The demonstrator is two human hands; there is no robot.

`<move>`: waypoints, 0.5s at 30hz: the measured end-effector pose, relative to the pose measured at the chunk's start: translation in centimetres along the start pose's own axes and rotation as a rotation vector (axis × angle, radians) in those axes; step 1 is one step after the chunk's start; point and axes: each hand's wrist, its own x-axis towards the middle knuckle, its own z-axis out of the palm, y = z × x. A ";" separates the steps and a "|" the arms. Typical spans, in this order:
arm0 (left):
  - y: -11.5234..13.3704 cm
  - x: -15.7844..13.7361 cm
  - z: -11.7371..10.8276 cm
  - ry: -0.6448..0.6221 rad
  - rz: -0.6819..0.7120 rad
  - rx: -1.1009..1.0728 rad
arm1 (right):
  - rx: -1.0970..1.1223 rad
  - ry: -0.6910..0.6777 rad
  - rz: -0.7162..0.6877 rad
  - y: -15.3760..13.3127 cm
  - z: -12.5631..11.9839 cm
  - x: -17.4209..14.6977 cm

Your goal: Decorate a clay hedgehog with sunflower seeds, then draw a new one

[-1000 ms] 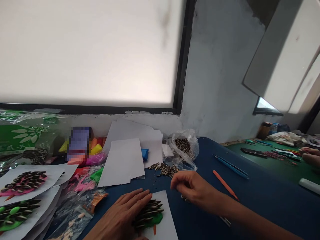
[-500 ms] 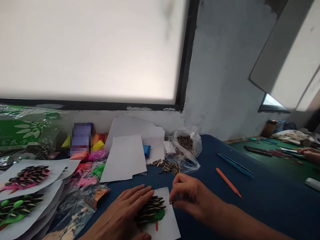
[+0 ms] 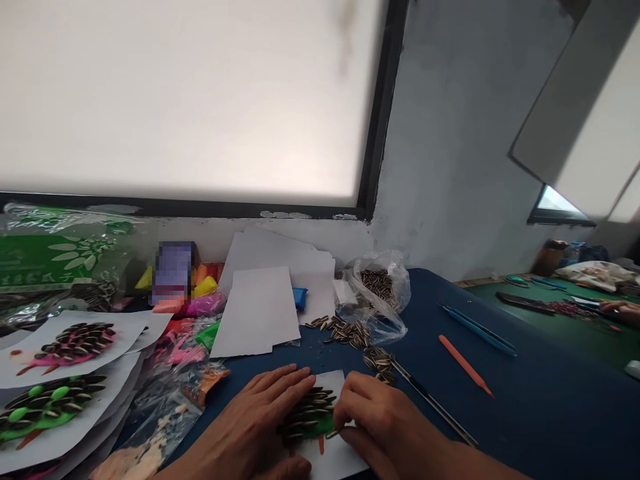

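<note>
Though partly hidden, seed-studded green figure (image 3: pixel 311 412)

The left grip (image 3: pixel 263 417) and right grip (image 3: pixel 383 417) are bare hands with slender fingers (image 3: pixel 285 385); the right forearm (image 3: pixel 465 463) shows bare too.

the green-printed bag (image 3: pixel 55 260) bears chinese characters, the last two apparently 瓜子, others too blurred.

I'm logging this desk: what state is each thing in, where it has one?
Left hand: flat on the picture
Right hand: pinching a seed
Clear bag: open, seeds inside
Loose seeds: in piles
White sheets: blank, overlapping
Orange stick: lying down
Green bag: open or closed, unclear
</note>
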 end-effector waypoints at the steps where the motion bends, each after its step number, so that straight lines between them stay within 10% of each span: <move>1: 0.0 0.0 0.0 0.000 -0.002 0.000 | -0.007 -0.016 0.002 0.0 0.1 0.0; 15: 0.2 0.1 -0.3 -0.056 -0.037 -0.019 | 0.050 -0.042 0.124 -0.6 -0.5 -0.2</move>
